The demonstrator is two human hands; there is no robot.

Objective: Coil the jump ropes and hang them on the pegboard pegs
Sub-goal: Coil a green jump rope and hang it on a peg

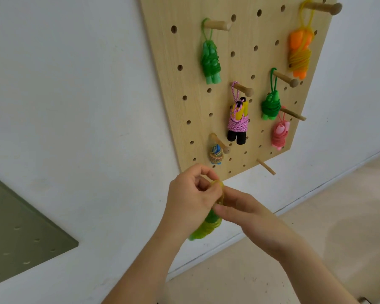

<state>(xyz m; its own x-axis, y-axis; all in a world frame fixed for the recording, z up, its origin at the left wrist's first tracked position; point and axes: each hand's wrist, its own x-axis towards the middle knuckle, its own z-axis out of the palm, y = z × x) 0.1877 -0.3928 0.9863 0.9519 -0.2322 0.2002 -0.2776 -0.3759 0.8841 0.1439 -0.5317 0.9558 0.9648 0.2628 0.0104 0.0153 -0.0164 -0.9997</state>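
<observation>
A wooden pegboard (195,110) hangs on the white wall. Several coiled jump ropes hang from its pegs: green (210,60), orange (299,55), pink and black (238,122), a second green one (270,107), pink (279,134) and a small blue multicoloured one (216,156). One bare peg (266,166) sticks out at the board's lower edge. Just below the board, my left hand (190,199) pinches the top loop of a coiled yellow-green rope (204,229). My right hand (241,208) pinches the same rope from the right. The bundle dangles under both hands, blurred.
A grey-green perforated panel (20,233) leans against the wall at lower left. A white skirting board (305,191) runs along the wall's foot, with a beige floor (338,227) to the right.
</observation>
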